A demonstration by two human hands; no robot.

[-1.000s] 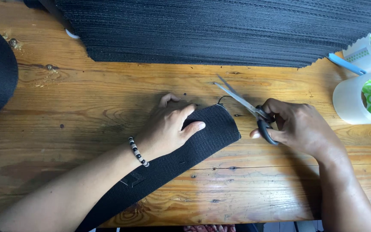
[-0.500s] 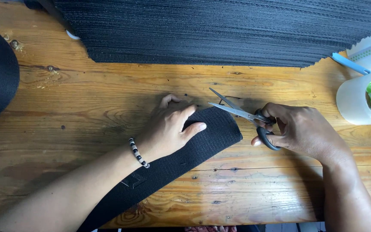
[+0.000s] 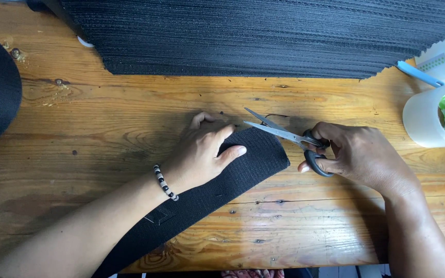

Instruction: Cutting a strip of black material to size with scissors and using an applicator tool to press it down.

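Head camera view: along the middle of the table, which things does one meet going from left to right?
Beaded bracelet → left hand → black strap end → scissors → right hand → white tape roll.

Worn wood table (image 3: 104,108), knots, even light.

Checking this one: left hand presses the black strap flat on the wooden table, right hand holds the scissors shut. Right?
Not quite. The scissors in the right hand are open, blades apart, as the head view shows. The left hand does press the black strap flat on the wooden table.
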